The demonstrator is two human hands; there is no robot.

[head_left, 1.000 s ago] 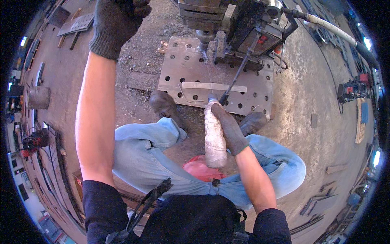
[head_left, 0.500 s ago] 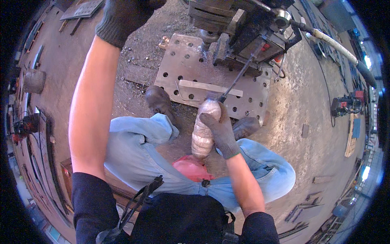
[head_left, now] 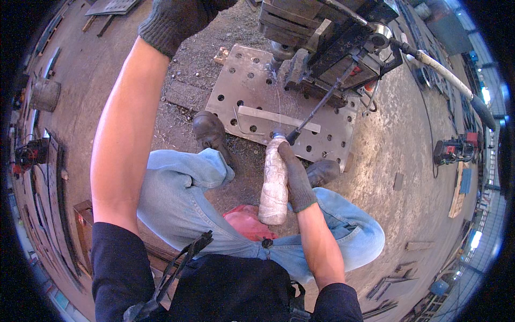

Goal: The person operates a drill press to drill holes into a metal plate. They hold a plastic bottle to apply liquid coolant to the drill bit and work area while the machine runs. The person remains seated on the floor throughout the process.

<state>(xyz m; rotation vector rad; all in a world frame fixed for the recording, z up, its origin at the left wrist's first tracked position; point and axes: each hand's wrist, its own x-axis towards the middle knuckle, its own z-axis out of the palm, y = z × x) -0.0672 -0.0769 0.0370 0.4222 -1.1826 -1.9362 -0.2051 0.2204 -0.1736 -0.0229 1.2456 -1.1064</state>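
My right hand (head_left: 296, 174), in a dark grey glove, is closed round a cloudy plastic bottle (head_left: 274, 185) between my knees. The bottle's neck points away from me, and a thin streak like a jet of liquid runs from it toward the dark metal machine (head_left: 322, 59). Beside the neck ends a black-knobbed lever rod (head_left: 316, 110) of that machine. My left hand (head_left: 179, 24), gloved too, is raised at the top edge left of the machine; its fingers are cut off by the frame, and what it touches is hidden. Below the machine lies a perforated steel plate (head_left: 225, 99).
On the plate rest a flat metal bar (head_left: 279, 119) and a bent rod (head_left: 244, 129) like a hex key. Another pale lever (head_left: 450, 80) juts right from the machine. My boots (head_left: 212, 134) flank the plate's near edge. A red machine (head_left: 456, 148) stands far right, a metal drum (head_left: 45, 95) at left.
The bottle has come nearer upright in line with the plate, and my right hand has shifted along its side. A thin streak now leaves its neck. My left hand has moved slightly right.
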